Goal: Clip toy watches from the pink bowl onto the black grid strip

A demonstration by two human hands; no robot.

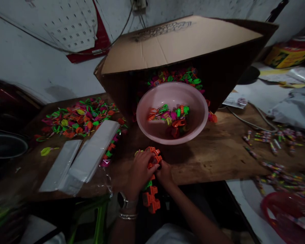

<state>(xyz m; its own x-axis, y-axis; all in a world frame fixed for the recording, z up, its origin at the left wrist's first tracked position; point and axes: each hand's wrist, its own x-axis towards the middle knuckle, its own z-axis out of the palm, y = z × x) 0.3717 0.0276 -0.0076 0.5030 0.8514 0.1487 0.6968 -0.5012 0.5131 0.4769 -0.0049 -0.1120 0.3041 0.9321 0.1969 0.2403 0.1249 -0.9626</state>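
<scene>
My left hand, with a watch and bracelets at its wrist, is closed over a row of orange and green plastic toys. The row hangs down past the table's front edge, its pieces lined up close together. Pressed against the row's upper right side is my right hand, fingers curled on it and partly hidden. Just beyond both hands stands a pink bowl with several loose toys of orange, green and pink inside. Left of my hands, flat clear plastic bags lie partly over another row of coloured toys.
An open cardboard box lies on its side behind the bowl, holding more toys. A heap of coloured toys covers the table's back left. Small wrapped sticks lie at the right, near a red basin. A green stool stands below.
</scene>
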